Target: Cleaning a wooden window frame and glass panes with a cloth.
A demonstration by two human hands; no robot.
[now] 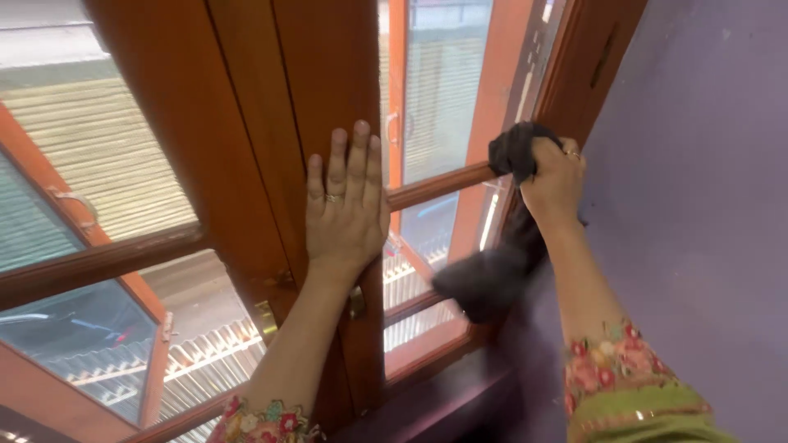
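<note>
While the left hand (346, 209) lies flat, the right grip (554, 182) clenches a dark cloth (492, 275).

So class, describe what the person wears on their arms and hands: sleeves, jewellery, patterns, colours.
Both forearms are bare below the cuffs. The left hand wears a thin ring on one of its fingers. The right hand also shows a ring near the knuckles. The left sleeve has a floral embroidered cuff in red, pink and green; the right sleeve is olive green with a matching flowered band.
</note>
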